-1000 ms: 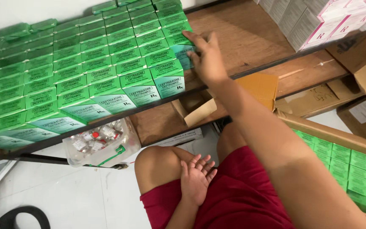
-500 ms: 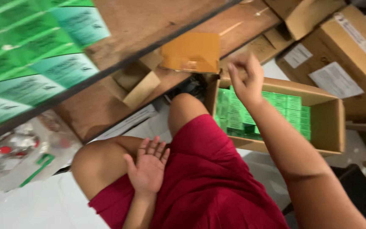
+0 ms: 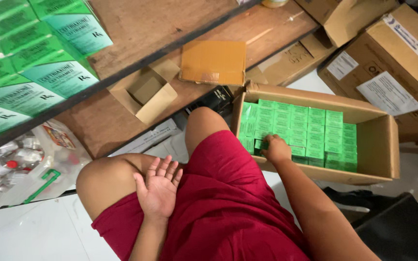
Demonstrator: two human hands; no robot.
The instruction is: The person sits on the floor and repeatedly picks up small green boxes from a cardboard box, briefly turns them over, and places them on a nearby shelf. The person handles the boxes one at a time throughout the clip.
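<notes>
On the floor beside the wooden shelf (image 3: 136,29) sat an open cardboard carton (image 3: 378,145), partly filled with rows of small green boxes (image 3: 310,130). Right hand (image 3: 276,149) reached into the carton's near left corner, fingers curled around one green box (image 3: 261,144). Left hand (image 3: 159,186) rested palm up on the red shorts (image 3: 228,203), fingers spread, holding nothing.

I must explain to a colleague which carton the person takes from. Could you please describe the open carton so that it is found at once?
Start from the wooden shelf holding green packs. On the floor to its right stands the open brown cardboard carton, beside the person's knee. Unlike the closed, labelled cartons behind it, it shows rows of small green boxes, and the right hand reaches into it.
</notes>
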